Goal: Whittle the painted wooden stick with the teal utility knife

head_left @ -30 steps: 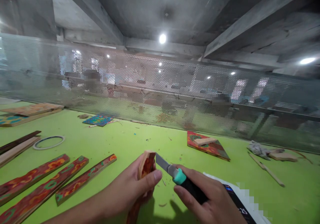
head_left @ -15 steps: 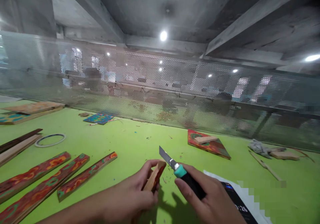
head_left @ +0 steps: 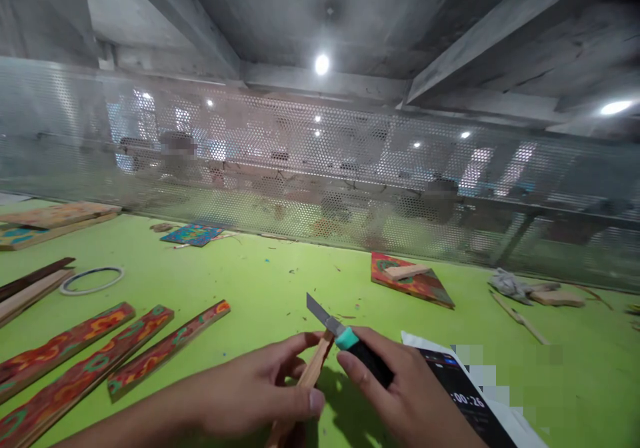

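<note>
My left hand (head_left: 270, 385) is closed round a narrow wooden strip (head_left: 313, 371), its far end pointing up and away. In my right hand (head_left: 395, 385) is a utility knife (head_left: 367, 361) with a black and teal handle. Its grey blade (head_left: 320, 311) points up and to the left, and the base of the blade lies at the tip of the strip. Whether the edge touches the wood I cannot tell. Left of my hands lie several wooden strips painted red, orange and green, among them a short painted strip (head_left: 170, 348).
A phone (head_left: 463, 395) on white paper lies beside my right hand. Farther back are a red painted board (head_left: 415, 288) with a wood piece on it, a blue patterned board (head_left: 193, 235) and a tape roll (head_left: 93, 280). A perforated screen (head_left: 300, 175) borders the green table (head_left: 260, 281).
The knife has moved slightly left and down, bringing its blade to the strip's tip. My left hand has turned, showing more of the strip's bare side. The view has shifted a little.
</note>
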A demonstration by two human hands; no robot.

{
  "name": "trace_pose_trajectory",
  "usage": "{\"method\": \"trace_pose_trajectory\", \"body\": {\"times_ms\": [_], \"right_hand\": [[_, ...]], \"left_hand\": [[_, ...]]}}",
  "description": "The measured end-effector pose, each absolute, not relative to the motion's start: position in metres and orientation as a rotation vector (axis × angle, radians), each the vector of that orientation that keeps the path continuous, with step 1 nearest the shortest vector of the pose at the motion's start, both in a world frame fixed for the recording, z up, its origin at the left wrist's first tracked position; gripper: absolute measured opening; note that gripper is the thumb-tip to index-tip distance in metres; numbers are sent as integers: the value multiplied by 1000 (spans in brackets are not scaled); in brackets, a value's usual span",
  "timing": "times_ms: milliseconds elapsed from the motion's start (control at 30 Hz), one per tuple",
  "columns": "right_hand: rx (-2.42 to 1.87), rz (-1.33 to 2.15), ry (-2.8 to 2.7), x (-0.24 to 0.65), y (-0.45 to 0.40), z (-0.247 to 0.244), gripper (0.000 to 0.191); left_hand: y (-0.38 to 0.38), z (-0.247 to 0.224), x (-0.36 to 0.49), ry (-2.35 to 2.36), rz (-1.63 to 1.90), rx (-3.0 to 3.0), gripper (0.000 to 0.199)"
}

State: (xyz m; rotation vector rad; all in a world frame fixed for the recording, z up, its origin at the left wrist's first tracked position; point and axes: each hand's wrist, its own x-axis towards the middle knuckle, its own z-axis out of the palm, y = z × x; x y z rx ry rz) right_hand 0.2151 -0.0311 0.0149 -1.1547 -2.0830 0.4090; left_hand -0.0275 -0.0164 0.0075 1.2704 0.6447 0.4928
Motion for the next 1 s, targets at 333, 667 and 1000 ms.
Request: {"method": "trace_pose_trajectory", "body": {"times_ms": [333, 667, 1000], "right_hand": [[-1102, 460, -2147, 214, -32, 15, 24], [-1014, 480, -2237, 211, -37, 6, 16], [-1099, 146, -2198, 211, -35, -22, 21]], "left_hand": [[-17, 9, -23, 775, 683, 1365, 78], [-23, 1, -19, 693, 708, 1361, 91], [-22, -7, -7, 823, 872, 1353, 96]]}}
